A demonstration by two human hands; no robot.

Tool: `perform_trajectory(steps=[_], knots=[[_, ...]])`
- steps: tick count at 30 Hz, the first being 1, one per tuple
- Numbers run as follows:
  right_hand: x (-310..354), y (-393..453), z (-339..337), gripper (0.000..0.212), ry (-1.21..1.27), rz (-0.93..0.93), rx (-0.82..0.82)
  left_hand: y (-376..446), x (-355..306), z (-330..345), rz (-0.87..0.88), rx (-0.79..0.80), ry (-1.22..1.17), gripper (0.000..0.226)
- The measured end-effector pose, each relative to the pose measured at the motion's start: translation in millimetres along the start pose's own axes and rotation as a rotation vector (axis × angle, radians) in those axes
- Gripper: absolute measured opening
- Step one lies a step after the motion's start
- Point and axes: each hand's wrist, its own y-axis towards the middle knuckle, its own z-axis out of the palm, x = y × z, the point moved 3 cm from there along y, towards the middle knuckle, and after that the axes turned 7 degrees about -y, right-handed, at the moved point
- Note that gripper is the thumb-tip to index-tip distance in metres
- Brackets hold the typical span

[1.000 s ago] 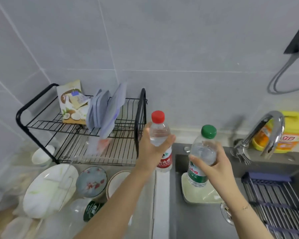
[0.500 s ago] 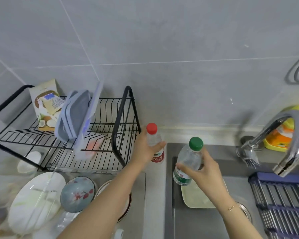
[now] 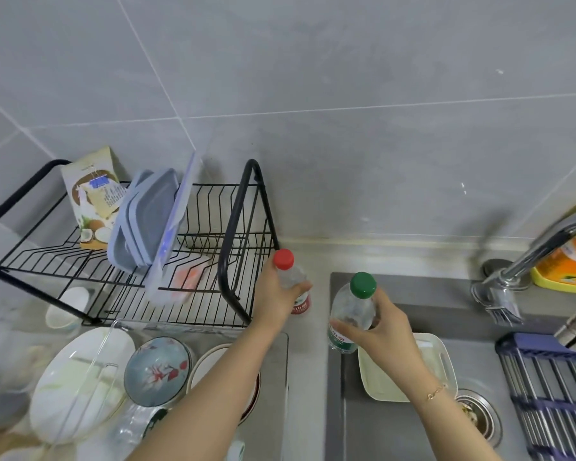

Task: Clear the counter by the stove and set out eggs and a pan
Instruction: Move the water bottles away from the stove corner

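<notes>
From the head view, we hold a bottle in each hand. Our left hand (image 3: 276, 299) wraps the red-capped bottle (image 3: 291, 281) around its upper body, low against the counter strip (image 3: 308, 377) just beside the black dish rack (image 3: 236, 247); whether its base is touching down we cannot tell. Our right hand (image 3: 384, 331) grips the green-capped bottle (image 3: 353, 311) at mid-body, over the near-left corner of the sink (image 3: 396, 427), just above a pale rectangular dish (image 3: 443, 357).

Both bottles look like thin clear plastic holding water, so we judge them moderately light, a little squashy under the fingers and perhaps slick if wet. The body just below the shoulder, where the fingers already sit, seems the firmest hold; the caps look closed.

No eggs, pan or stove are in view.

The counter is grey stone with a narrow strip between rack and sink. The rack holds grey lids (image 3: 147, 221) and a coconut-print packet (image 3: 94, 197); below it lie a white plate (image 3: 77, 380) and a floral bowl (image 3: 158, 371). A chrome tap (image 3: 526, 257), a yellow detergent bottle (image 3: 569, 264) and a blue roll-up rack (image 3: 552, 394) crowd the right, against grey wall tiles.
</notes>
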Motion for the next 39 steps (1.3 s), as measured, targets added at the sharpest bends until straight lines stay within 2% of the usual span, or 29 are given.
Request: perform_trajectory(steps=[5,15,21,28,33,39], knots=[[2,3,15,0.052,0.007,-0.033,0.068,-1,-2,1,0.017,-0.022,0.047,0.06],[-2,22,36,0.05,-0.006,-0.073,0.107,-20,2,-10,-0.006,0.006,0.183,0.054],[4,47,35,0.059,-0.02,-0.11,0.15,-35,-5,-12,0.033,0.046,0.225,0.05],[7,82,33,0.064,-0.078,-0.137,0.206,-44,-10,-12,-0.001,0.125,0.238,0.05],[13,100,38,0.063,-0.102,-0.175,0.251,-49,-14,-17,-0.027,0.126,0.214,0.047],[20,108,53,0.077,-0.162,-0.243,0.229,-50,-12,-18,-0.051,0.106,0.227,0.049]])
